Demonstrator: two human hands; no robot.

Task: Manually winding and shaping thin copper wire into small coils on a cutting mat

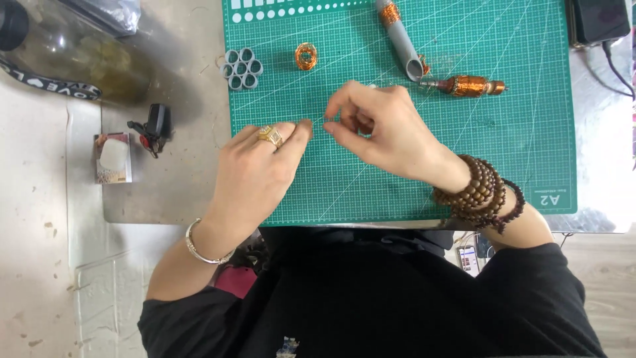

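Observation:
My left hand [262, 166] and my right hand [374, 129] meet over a green cutting mat [464, 152]. Both pinch a very thin wire [318, 120] stretched between their fingertips. The left hand wears a gold ring, the left wrist a silver bangle. Brown bead bracelets wrap the right wrist. Beyond the hands lie a small copper wire coil [305, 56], a grey tube [401, 36] with copper winding near its far end, and a copper-wound motor armature [467, 85].
A cluster of short grey tube pieces [241, 68] sits at the mat's left edge. Off the mat to the left are a small black and red tool [154, 127], a small box [113, 158] and a glass jar [79, 53]. A black device [598, 20] with a cable is at the top right.

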